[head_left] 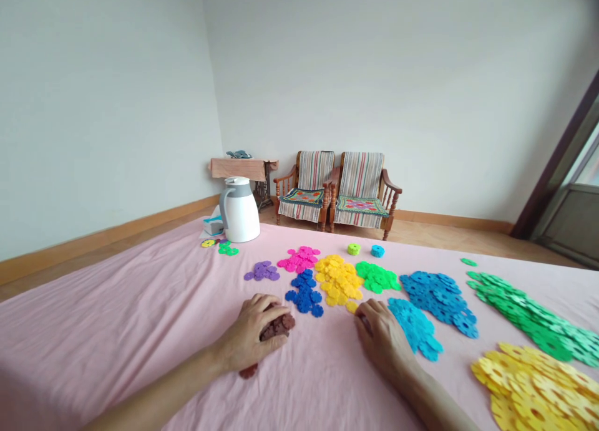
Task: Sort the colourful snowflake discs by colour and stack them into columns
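Brown plastic snowflake discs (279, 326) sit in a small heap, and my left hand (255, 331) is curled round them with thumb and fingers closed. One brown disc (249, 372) lies on the cloth below that palm. My right hand (379, 331) rests on the cloth with its fingers curled in; a dark spot shows by the thumb, but I cannot tell what it is. Just past its fingertips is a yellow disc (352, 307), and a light blue pile (415, 328) is beside it. Between the hands and beyond are dark blue discs (305, 294) and yellow discs (337, 278).
Pink cloth (178, 331) covers the table. Purple (262, 271), pink (299, 259) and bright green discs (377, 277) lie farther back. Blue (440, 300), green (528, 312) and yellow piles (538, 387) spread right. A white jug (243, 213) stands back left; two chairs (360, 191) are behind.
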Demonstrator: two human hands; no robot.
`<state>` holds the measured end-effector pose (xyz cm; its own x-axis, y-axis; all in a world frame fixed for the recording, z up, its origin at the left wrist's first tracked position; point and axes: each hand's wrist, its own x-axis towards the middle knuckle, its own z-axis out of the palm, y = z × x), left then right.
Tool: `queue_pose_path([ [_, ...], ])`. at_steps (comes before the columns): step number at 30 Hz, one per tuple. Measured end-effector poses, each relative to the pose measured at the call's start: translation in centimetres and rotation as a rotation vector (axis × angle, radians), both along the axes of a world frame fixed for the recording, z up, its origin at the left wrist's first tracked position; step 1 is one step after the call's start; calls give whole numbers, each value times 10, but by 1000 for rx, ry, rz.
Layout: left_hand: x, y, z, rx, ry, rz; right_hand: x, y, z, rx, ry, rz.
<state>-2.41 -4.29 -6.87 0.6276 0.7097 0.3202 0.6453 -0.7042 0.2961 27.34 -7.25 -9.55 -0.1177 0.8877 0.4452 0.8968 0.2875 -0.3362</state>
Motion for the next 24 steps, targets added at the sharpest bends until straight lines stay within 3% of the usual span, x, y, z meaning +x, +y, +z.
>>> queue_pose_path([
  [10, 24, -31, 14, -93, -34, -122, 2, 0, -5, 16, -24, 5],
  [13, 27, -30, 22, -98, -48, -164, 3, 1, -6, 23, -28, 5],
  [17, 15, 17, 21, -9, -101, -31, 2, 1, -5, 25, -29, 8],
  [21, -12, 90, 3, 57, -27, 259, 2, 1, -4, 2, -20, -2],
  [24, -26, 127, -10, 8, 24, 415, 2, 1, -4, -8, -14, -1],
])
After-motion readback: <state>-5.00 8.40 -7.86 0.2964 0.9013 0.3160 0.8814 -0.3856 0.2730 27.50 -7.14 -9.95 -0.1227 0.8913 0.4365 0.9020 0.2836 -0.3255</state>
